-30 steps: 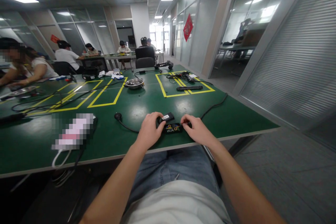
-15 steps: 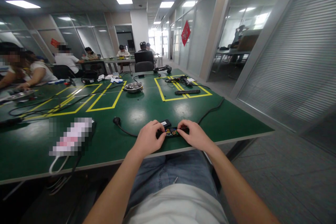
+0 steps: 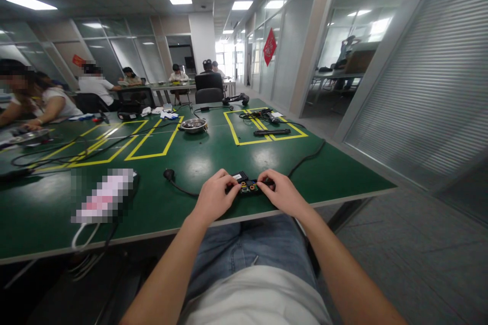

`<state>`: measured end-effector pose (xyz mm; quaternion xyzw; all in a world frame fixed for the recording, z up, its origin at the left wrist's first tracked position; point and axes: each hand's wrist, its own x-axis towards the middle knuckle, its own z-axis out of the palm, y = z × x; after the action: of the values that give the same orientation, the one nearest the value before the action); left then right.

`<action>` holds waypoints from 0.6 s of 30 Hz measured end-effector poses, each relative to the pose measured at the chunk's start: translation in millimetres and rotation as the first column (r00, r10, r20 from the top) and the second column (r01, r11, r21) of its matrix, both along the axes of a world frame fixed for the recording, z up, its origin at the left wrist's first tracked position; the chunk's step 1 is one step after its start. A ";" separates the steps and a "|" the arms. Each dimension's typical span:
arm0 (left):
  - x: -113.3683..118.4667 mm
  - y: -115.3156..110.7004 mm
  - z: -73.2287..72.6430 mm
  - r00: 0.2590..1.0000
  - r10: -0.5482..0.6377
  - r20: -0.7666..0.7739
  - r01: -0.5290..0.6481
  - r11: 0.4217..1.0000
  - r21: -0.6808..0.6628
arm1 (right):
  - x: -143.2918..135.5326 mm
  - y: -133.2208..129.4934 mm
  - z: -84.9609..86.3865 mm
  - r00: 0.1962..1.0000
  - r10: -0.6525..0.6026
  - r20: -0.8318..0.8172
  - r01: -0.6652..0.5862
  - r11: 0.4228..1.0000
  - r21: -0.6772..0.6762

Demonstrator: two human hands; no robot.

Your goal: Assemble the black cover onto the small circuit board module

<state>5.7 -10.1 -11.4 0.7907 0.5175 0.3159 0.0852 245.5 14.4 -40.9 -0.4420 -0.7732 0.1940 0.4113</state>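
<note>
An opened black power adapter (image 3: 249, 189) with a bare circuit board and copper-coloured coils lies near the table's front edge. My left hand (image 3: 216, 194) is closed at its left end, thumb and forefinger together by the board. At the right end, my right hand (image 3: 281, 191) pinches with thumb and fingertips; the exact grip point is partly hidden. Just behind the board sits a black cover piece (image 3: 239, 176) with a white label. One black cord runs left from under my left hand to a plug (image 3: 169, 175); another cord (image 3: 305, 160) leads away to the right.
On the green table (image 3: 213, 155) stand a metal bowl (image 3: 193, 126) with small parts, a black bar (image 3: 272, 132) and tangled cables (image 3: 256, 115). A blurred pink-white item (image 3: 107, 195) lies left. A co-worker (image 3: 41, 104) works at the far left.
Both hands stay at the adapter's ends, with small finger shifts. More of the board and its cover now shows beside my left fingertips. The view has tilted slightly.
</note>
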 end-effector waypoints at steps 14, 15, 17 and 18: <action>-1.2 -1.4 1.4 0.998 -0.058 0.014 0.058 0.998 -0.018 | 0.0 -3.8 3.4 0.999 0.035 -0.037 -0.036 0.999 -0.031; -1.4 -1.9 1.9 0.998 -0.066 0.014 0.067 0.998 -0.021 | 0.0 -4.2 3.5 0.999 0.032 -0.033 -0.033 0.999 -0.027; -1.7 -2.4 2.4 0.997 -0.079 0.008 0.079 0.996 -0.027 | 0.3 -4.6 3.2 0.999 0.028 -0.025 -0.028 0.999 -0.016; -1.7 -2.3 2.4 0.997 -0.082 0.002 0.082 0.996 -0.028 | 0.4 -4.4 2.9 0.999 0.027 -0.020 -0.027 1.000 -0.012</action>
<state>4.0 -12.4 -9.0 0.8098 0.4888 0.3054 0.1095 245.9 9.9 -38.0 -0.4319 -0.7739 0.2087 0.4136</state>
